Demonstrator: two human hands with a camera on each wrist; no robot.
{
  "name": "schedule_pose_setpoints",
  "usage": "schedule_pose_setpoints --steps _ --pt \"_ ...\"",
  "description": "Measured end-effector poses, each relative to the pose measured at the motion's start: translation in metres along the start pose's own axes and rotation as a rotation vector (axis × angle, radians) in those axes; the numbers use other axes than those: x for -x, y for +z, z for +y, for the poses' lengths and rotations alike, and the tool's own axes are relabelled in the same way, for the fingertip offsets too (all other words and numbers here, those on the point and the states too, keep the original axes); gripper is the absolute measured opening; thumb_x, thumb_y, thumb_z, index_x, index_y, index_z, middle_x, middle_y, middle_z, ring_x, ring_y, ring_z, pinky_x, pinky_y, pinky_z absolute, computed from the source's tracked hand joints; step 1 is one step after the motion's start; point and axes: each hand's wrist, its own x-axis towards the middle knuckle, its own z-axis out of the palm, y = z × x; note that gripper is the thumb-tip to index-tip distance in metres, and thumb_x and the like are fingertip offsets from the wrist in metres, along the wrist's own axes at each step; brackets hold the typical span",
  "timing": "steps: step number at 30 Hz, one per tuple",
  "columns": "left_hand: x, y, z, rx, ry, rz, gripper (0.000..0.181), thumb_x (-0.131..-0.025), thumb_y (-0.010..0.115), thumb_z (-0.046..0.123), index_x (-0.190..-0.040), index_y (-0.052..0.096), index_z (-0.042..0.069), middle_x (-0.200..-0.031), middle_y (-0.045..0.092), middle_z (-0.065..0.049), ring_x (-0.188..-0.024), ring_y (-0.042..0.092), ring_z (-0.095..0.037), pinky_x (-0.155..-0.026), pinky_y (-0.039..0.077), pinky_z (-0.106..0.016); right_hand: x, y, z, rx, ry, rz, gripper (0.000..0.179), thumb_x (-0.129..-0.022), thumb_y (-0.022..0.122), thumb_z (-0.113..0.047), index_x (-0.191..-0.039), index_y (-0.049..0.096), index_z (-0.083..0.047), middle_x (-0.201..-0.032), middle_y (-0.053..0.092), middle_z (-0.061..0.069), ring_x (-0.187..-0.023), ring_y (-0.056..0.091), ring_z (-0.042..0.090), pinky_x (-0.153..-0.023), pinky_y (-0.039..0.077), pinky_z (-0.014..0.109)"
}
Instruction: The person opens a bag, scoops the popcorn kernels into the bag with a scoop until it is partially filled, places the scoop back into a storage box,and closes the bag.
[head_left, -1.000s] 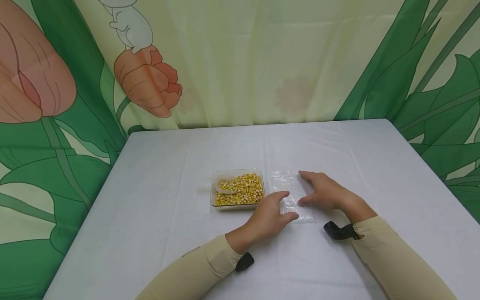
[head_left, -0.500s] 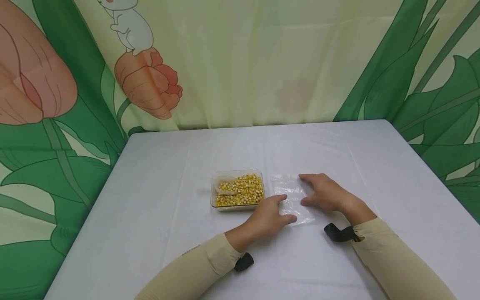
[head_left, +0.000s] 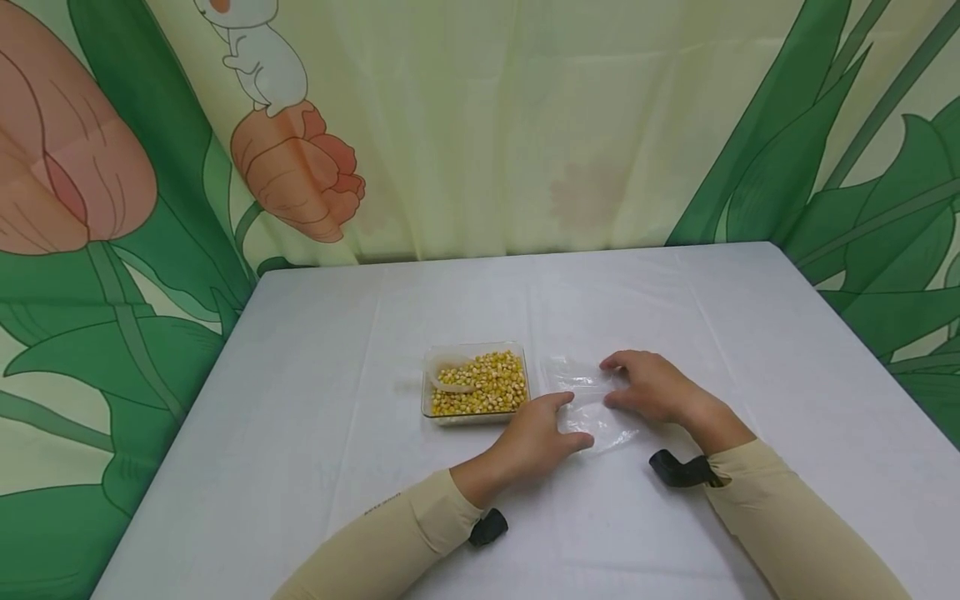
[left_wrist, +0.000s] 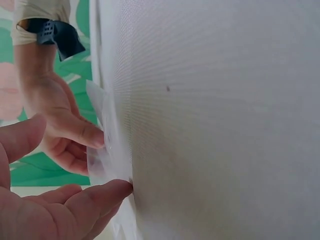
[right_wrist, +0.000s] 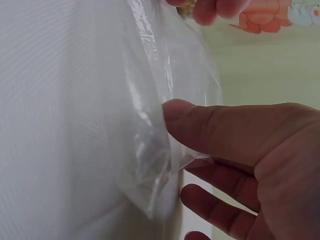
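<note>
A clear plastic bag (head_left: 597,423) lies between the two hands in the head view, crinkled, its right side raised off the table. My right hand (head_left: 656,387) pinches the bag's right edge; in the right wrist view the thumb (right_wrist: 177,110) presses the film with fingers behind it. At the bag's left side is my left hand (head_left: 536,433), thumb and fingers spread apart. Its fingertip (left_wrist: 122,187) meets the bag near the tabletop in the left wrist view. Just beyond that hand stands a clear tray (head_left: 480,419) of yellow corn kernels (head_left: 491,379).
A pale scoop (head_left: 455,387) sits in the kernels at the tray's left. White cloth covers the table (head_left: 300,417). Behind it hangs a curtain (head_left: 487,125) printed with flowers and leaves. Each wrist carries a black camera mount (head_left: 678,468).
The bag has shifted slightly toward me and its right side has risen. My right hand has come a little nearer, its thumb and fingers closer together. The left hand is almost still.
</note>
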Motion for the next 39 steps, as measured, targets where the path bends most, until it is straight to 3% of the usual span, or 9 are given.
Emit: schedule_pose_setpoints --steps 8,16,20,23,28,35,39 --pt "0.001 0.001 0.0 0.023 -0.006 0.001 0.063 -0.09 0.077 0.025 -0.142 0.051 0.0 -0.141 0.056 -0.011 -0.133 0.049 -0.023 -0.11 0.039 -0.036 0.006 -0.011 -0.003 -0.015 0.022 0.003 0.042 -0.083 0.078 -0.017 -0.12 0.065 0.001 -0.109 0.067 0.017 -0.102 0.062 0.037 -0.088 0.05 0.054" --pt "0.005 0.002 0.005 -0.013 0.127 0.05 0.064 -0.091 0.075 0.015 -0.145 0.046 -0.002 -0.148 0.049 -0.013 -0.139 0.043 -0.023 -0.113 0.035 -0.034 0.014 -0.024 -0.005 -0.075 0.017 -0.044 0.043 -0.085 0.078 -0.023 -0.12 0.065 -0.001 -0.107 0.067 0.013 -0.102 0.061 0.034 -0.084 0.05 0.048" --pt "0.007 0.002 0.007 -0.006 0.162 0.074 0.064 -0.092 0.075 0.013 -0.147 0.044 -0.001 -0.149 0.047 -0.012 -0.13 0.052 -0.021 -0.107 0.041 -0.03 0.016 -0.028 -0.005 -0.087 0.015 -0.044 0.042 -0.087 0.077 -0.024 -0.121 0.066 -0.003 -0.107 0.067 0.011 -0.102 0.061 0.033 -0.083 0.051 0.046" --pt "0.009 0.002 0.007 0.036 0.215 0.093 0.063 -0.092 0.074 0.011 -0.146 0.045 -0.001 -0.147 0.049 -0.011 -0.119 0.059 -0.018 -0.099 0.047 -0.025 0.017 -0.031 -0.006 -0.084 0.018 -0.033 0.039 -0.088 0.076 -0.024 -0.121 0.067 -0.004 -0.106 0.068 0.009 -0.101 0.062 0.03 -0.083 0.051 0.045" --pt "0.011 0.0 0.009 0.132 0.278 0.148 0.059 -0.093 0.072 0.009 -0.144 0.046 -0.002 -0.144 0.05 -0.012 -0.122 0.057 -0.021 -0.095 0.049 -0.024 0.019 -0.037 -0.008 -0.097 -0.021 0.006 0.039 -0.088 0.078 -0.023 -0.119 0.067 -0.002 -0.102 0.068 0.008 -0.096 0.064 0.029 -0.078 0.052 0.042" --pt "0.006 -0.005 0.011 0.374 0.247 0.21 0.057 -0.092 0.069 0.0 -0.144 0.046 -0.003 -0.147 0.047 -0.014 -0.129 0.053 -0.027 -0.087 0.054 -0.024 0.019 -0.036 -0.014 -0.141 0.011 0.087 0.036 -0.09 0.074 -0.018 -0.12 0.066 0.0 -0.106 0.071 0.01 -0.097 0.067 0.028 -0.082 0.055 0.043" --pt "0.003 -0.007 0.013 0.452 0.199 0.255 0.061 -0.091 0.071 0.001 -0.146 0.044 0.0 -0.148 0.047 -0.01 -0.125 0.056 -0.025 -0.086 0.055 -0.024 0.021 -0.038 -0.019 -0.183 0.014 0.114 0.036 -0.092 0.073 -0.018 -0.122 0.066 0.0 -0.105 0.071 0.009 -0.098 0.067 0.028 -0.084 0.055 0.045"
